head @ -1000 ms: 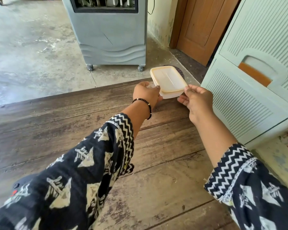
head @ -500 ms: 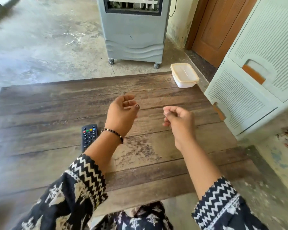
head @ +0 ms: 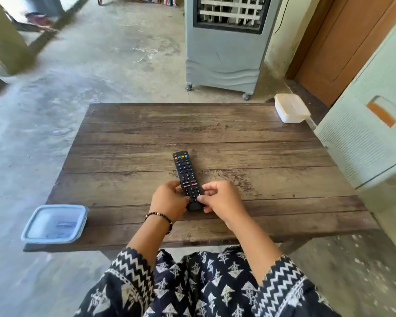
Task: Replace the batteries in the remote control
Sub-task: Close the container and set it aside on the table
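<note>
A black remote control (head: pixel 186 175) lies buttons-up in the middle of the wooden table (head: pixel 238 138), its coloured keys pointing away from me. My left hand (head: pixel 169 200) grips the near end of the remote from the left, and my right hand (head: pixel 222 197) pinches the same end from the right. A white lidded plastic box (head: pixel 292 108) sits at the table's far right corner. A blue-rimmed open container (head: pixel 55 223) sits at the near left corner. No batteries are visible.
A grey air cooler on wheels (head: pixel 226 46) stands on the concrete floor beyond the table. A pale green plastic drawer cabinet (head: pixel 370 138) is close against the table's right side, with a wooden door (head: pixel 343 42) behind it.
My hands let go of the white box at the far right corner, drew back, and now both hold the remote's near end. The view pulled back and the blue container came into sight.
</note>
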A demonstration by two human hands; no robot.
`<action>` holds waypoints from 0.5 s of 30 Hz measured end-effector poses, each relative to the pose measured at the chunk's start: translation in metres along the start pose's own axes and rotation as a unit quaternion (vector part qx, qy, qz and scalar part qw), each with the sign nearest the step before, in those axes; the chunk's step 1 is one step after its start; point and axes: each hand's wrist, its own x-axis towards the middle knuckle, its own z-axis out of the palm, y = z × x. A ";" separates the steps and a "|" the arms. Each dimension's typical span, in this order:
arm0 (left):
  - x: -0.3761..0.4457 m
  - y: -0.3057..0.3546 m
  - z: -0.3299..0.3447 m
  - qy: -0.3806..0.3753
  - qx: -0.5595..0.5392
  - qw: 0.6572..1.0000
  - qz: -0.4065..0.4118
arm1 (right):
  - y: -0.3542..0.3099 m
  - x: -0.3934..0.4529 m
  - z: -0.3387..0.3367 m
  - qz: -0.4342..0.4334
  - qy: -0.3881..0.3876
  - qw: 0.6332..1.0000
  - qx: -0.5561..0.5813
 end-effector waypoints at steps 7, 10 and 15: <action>0.014 0.004 0.011 -0.008 -0.042 0.998 0.046 | 0.006 0.008 -0.007 -0.013 0.034 0.999 0.021; 0.025 0.017 0.020 -0.020 -0.057 0.996 0.058 | 0.007 0.019 -0.018 -0.015 0.055 0.998 0.022; 0.044 0.046 0.035 -0.038 -0.035 0.995 0.081 | 0.003 0.048 -0.041 -0.012 0.091 0.996 0.014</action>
